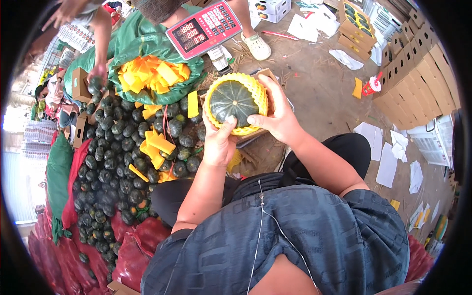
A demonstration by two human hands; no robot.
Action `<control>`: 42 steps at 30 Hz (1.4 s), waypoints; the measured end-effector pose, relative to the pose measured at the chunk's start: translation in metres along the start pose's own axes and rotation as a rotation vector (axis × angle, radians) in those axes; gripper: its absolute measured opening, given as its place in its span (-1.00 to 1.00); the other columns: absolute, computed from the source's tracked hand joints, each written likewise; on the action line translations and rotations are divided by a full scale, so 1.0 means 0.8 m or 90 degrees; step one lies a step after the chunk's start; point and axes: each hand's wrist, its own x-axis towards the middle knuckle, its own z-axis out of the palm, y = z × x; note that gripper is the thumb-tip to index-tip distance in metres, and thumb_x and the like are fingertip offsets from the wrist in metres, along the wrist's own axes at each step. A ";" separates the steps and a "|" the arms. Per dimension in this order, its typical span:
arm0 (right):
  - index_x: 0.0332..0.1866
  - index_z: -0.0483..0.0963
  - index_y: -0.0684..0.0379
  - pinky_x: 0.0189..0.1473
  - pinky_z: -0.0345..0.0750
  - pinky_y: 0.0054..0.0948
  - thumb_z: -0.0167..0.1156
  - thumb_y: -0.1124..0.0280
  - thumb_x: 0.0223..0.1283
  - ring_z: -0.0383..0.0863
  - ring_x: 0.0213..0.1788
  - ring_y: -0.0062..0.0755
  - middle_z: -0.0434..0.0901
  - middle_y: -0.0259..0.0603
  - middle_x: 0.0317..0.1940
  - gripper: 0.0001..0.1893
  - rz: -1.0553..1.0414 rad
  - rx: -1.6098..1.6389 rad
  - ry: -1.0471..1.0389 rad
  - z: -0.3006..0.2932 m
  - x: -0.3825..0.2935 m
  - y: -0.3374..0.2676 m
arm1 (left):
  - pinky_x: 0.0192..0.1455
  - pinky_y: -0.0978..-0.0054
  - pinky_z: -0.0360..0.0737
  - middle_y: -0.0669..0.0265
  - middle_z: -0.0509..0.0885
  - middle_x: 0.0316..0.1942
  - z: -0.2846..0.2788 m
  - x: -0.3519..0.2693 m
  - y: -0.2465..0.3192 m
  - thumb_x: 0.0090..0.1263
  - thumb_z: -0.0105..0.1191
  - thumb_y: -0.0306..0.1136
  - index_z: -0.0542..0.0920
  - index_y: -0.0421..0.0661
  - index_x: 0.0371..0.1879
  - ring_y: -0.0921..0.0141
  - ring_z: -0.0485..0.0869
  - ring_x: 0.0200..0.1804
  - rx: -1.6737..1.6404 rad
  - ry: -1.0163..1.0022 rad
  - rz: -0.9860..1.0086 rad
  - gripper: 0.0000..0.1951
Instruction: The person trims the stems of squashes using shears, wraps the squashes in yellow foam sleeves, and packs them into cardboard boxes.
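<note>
Between both hands is a dark green squash (234,102) with a yellow foam net sleeve (261,99) around its sides, its ribbed face turned up. My left hand (218,142) grips it from the lower left, thumb on the rim. My right hand (276,110) holds the right side, its thumb at the squash's lower right edge. Beneath them a cardboard box (266,73) shows in part; its inside is mostly hidden. Just beyond stands a red digital scale display (204,30) with lit digits.
A heap of squashes (121,158) lies at the left, with yellow foam sleeves (156,145) on it. A green sack (162,94) holds more sleeves. Another person's hand (96,73) holds a squash at the upper left. Stacked cartons (416,81) and a red cup (371,86) are at the right.
</note>
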 end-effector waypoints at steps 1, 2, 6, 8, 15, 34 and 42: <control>0.35 -0.06 0.25 0.31 0.14 -0.38 0.30 0.54 -0.03 0.18 0.29 -0.36 0.19 -0.12 0.23 -0.15 -0.006 0.036 -0.062 -0.004 0.000 0.000 | 0.17 0.12 0.43 0.25 0.36 0.16 -0.005 -0.002 -0.002 0.20 0.13 -0.45 0.11 0.07 0.28 0.25 0.41 0.17 -0.018 -0.002 -0.005 -0.33; 0.35 -0.06 0.25 0.31 0.14 -0.38 0.30 0.54 -0.03 0.18 0.29 -0.36 0.19 -0.12 0.23 -0.15 -0.007 0.036 -0.061 -0.011 0.001 -0.001 | 0.16 0.14 0.45 0.25 0.37 0.15 -0.004 -0.001 -0.003 0.20 0.13 -0.46 0.11 0.06 0.27 0.26 0.43 0.16 -0.037 -0.007 -0.010 -0.34; 0.35 0.02 0.23 0.32 0.14 -0.33 0.15 0.60 0.08 0.19 0.30 -0.32 0.16 -0.14 0.30 -0.30 0.057 0.126 -0.104 -0.027 0.001 -0.005 | 0.25 0.25 0.36 0.26 0.31 0.18 -0.005 -0.007 -0.002 0.11 0.18 -0.55 0.03 0.04 0.31 0.28 0.35 0.21 -0.152 -0.038 -0.078 -0.20; 0.35 0.02 0.19 0.31 0.16 -0.34 0.07 0.61 0.13 0.19 0.30 -0.33 0.18 -0.13 0.27 -0.35 0.154 0.359 -0.058 -0.026 -0.003 -0.009 | 0.26 0.27 0.34 0.26 0.29 0.19 -0.013 -0.005 -0.011 0.05 0.21 -0.58 -0.01 0.04 0.34 0.27 0.34 0.22 -0.066 -0.058 -0.013 -0.13; 0.19 0.24 0.26 0.13 0.35 -0.52 -0.03 0.34 0.33 0.40 0.07 -0.55 0.41 -0.25 0.06 -0.62 0.134 0.233 0.124 -0.007 0.008 0.009 | 0.25 0.29 0.31 0.25 0.27 0.18 -0.011 -0.013 -0.021 0.00 0.23 -0.58 -0.05 -0.01 0.33 0.30 0.32 0.21 0.072 -0.075 0.040 -0.09; 0.21 0.25 0.22 0.15 0.38 -0.45 -0.12 0.29 0.37 0.42 0.10 -0.48 0.42 -0.23 0.06 -0.62 0.145 0.223 0.184 -0.015 0.002 0.043 | 0.31 0.37 0.23 0.23 0.19 0.25 -0.006 -0.009 -0.040 0.01 0.19 -0.66 -0.11 -0.10 0.35 0.34 0.25 0.26 0.066 0.015 0.078 -0.07; 0.08 0.40 0.26 0.03 0.41 -0.58 -0.07 0.29 0.35 0.46 -0.06 -0.62 0.50 -0.31 -0.08 -0.68 0.154 0.207 0.132 -0.024 0.006 0.042 | 0.28 0.37 0.28 0.22 0.20 0.27 -0.012 -0.014 -0.037 0.00 0.15 -0.71 -0.13 -0.06 0.38 0.33 0.29 0.24 0.071 -0.044 0.029 -0.04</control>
